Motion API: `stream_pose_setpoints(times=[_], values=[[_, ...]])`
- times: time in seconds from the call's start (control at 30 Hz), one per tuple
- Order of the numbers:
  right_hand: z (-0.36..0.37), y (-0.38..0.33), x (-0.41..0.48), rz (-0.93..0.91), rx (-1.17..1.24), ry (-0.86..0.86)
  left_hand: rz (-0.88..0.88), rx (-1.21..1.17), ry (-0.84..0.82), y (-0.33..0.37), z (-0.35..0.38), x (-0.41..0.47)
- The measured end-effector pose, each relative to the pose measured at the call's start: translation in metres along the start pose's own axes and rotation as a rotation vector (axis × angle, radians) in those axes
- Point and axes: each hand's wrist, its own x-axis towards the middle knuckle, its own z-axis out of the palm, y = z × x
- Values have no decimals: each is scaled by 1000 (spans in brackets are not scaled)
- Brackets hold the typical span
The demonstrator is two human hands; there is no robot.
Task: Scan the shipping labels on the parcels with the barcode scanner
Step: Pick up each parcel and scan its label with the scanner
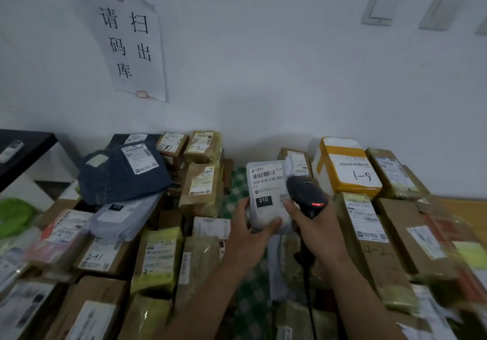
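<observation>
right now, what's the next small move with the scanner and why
Probably pull the barcode scanner back slightly and aim it at the barcode at the label's top: the left hand holds the white parcel, and the scanner head, in the right hand, overlaps its label's edge.

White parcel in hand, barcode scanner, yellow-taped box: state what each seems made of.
The white parcel is probably soft plastic mailer film, matte, with rounded, creased corners. The barcode scanner looks like hard black plastic with slight sheen. The yellow-taped box has a white body, perhaps foam or card, bound in glossy yellow tape.
</observation>
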Motion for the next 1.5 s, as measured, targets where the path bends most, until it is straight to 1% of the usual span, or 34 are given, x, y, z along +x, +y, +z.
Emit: stream_pose_setpoints(times=[0.1, 0.23, 0.33, 0.4, 0.53, 0.63, 0.73, 0.87, 1.03, 1.23, 1.33, 1.4, 1.5], values=[[-14, -7, -4, -3, 47, 8, -11, -77, -35, 7, -2, -3], [-24, -18, -11, -34, -18, -5, -25, -119, -32, 13, -4, -3], [-28, -24, -16, -53, -96, 15, 53, -14, 28, 14, -5, -1], [-30, -29, -19, -29, -147, 25, 99, 67, 65, 9, -6, 6], [-34, -40, -25, -13, -232, -112, 111, 138, 113, 1, -6, 23], [-32, -45, -29, 25, -236, -193, 130, 209, 128, -3, -1, 34], [-30, -51, -34, 70, -224, -216, 125, 204, 156, -6, 1, 41], [-29, -56, -38, 95, -225, -239, 167, 239, 181, -16, 4, 47], [-27, -55, -37, 123, -240, -265, 167, 203, 187, -20, 9, 48], [-27, -49, -33, 132, -254, -260, 189, 224, 191, -27, 5, 55], [-29, -47, -29, 124, -250, -254, 157, 208, 203, -32, 5, 60], [-30, -42, -22, 135, -245, -249, 109, 148, 203, -35, 2, 68], [-33, -34, 2, 125, -280, -205, 82, 69, 187, -24, -9, 102]])
